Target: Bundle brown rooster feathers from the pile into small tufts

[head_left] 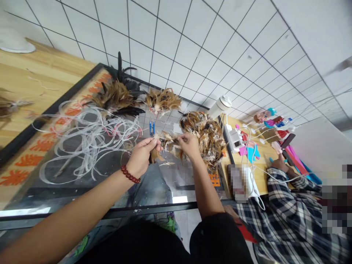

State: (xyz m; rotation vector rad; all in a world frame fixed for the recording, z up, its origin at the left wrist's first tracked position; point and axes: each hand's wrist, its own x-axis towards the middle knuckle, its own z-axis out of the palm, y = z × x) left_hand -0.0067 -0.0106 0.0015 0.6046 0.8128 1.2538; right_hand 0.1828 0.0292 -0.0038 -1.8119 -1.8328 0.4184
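My left hand (143, 154), with a red bead bracelet at the wrist, is closed on one end of a small bunch of brown feathers (167, 142). My right hand (189, 145) pinches the other end of the same bunch. Both hands hover over a glass table top (90, 190). Just beyond my right hand lies a big heap of loose brown feathers (207, 134). Small blue scissors (151, 127) lie on the glass right behind the bunch.
A tangle of clear plastic strips (90, 141) lies to the left on the glass. Two finished feather bundles (118, 97) (162, 99) rest at the far edge. At right, a person in a plaid shirt (288, 216) sits at a wooden desk with a white jar (220, 106), cables and coloured items.
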